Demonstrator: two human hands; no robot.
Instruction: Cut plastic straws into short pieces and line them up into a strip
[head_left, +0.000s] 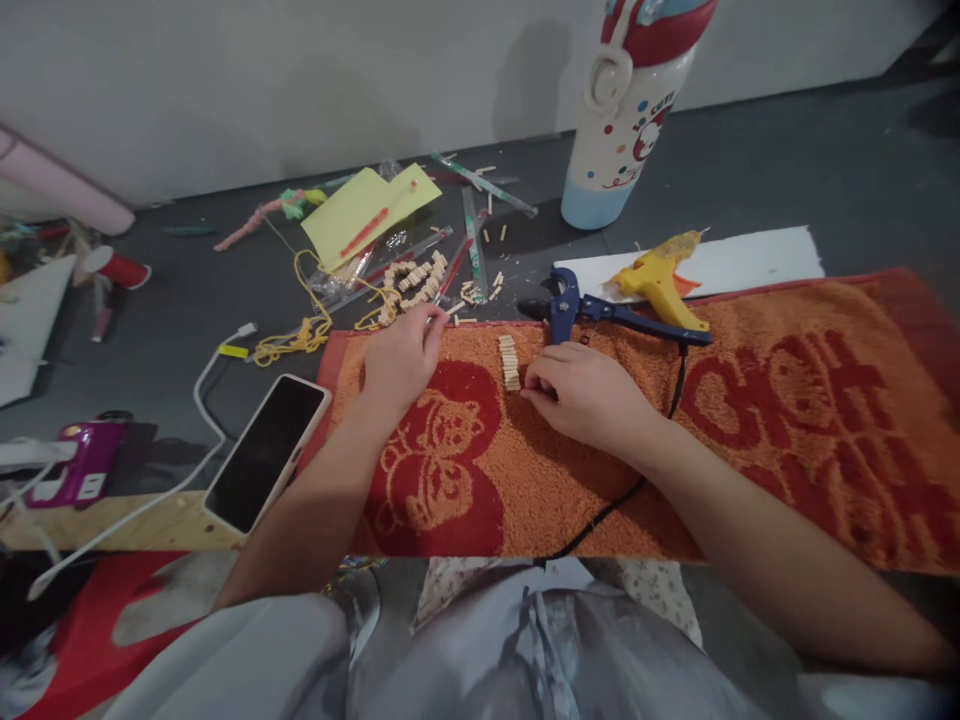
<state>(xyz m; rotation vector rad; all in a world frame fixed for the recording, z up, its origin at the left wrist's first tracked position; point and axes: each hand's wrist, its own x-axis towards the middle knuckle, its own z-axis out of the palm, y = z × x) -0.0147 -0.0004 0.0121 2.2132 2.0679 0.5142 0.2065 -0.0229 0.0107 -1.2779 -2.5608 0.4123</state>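
My left hand (403,358) is closed in a pinch at the far edge of the orange towel (570,490). From its fingertips pokes a thin pale stick (455,307). A short row of small pale wooden pieces (508,362) lies on the towel between my hands, laid side by side like a ladder. Just right of that row is my right hand (589,392), its thumb and forefinger pinched together; anything between them is too small to make out. Beyond my left hand are loose wooden bits (472,292) and a curved chain of wooden pieces (416,278).
Blue-handled cutters (566,305) and a yellow glue gun (660,280) lie beyond my right hand. A tall bottle (626,130) stands behind them. Yellow paper (360,215), plastic tubes (474,245) and yellow cord (300,340) lie at the back. A phone (268,452) rests at left.
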